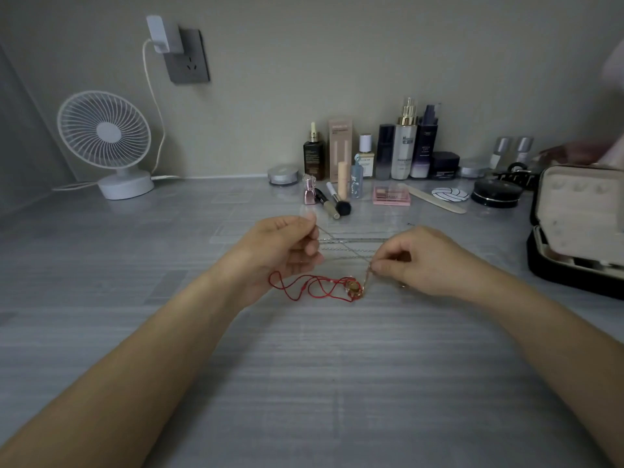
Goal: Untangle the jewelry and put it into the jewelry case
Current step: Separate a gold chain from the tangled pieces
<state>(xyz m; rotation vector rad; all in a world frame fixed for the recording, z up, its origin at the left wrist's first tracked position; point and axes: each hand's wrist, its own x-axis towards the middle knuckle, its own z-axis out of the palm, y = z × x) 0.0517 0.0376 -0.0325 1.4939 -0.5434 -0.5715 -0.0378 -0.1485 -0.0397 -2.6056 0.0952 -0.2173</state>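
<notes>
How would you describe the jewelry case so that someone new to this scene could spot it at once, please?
Follow the row of cosmetic bottles along the back wall to the right end of the table. The jewelry case sits there, lid open, cut off by the view's right edge. Unlike the round black jar beside it, it is a black box with a cream lining.

cosmetic bottle labels (407, 140), print too blurred

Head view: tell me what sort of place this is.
Most likely a home dressing table or vanity: skincare bottles line the wall, a makeup brush and pink eyeshadow palette lie in front of them, and an open jewelry case sits at the right.
</notes>
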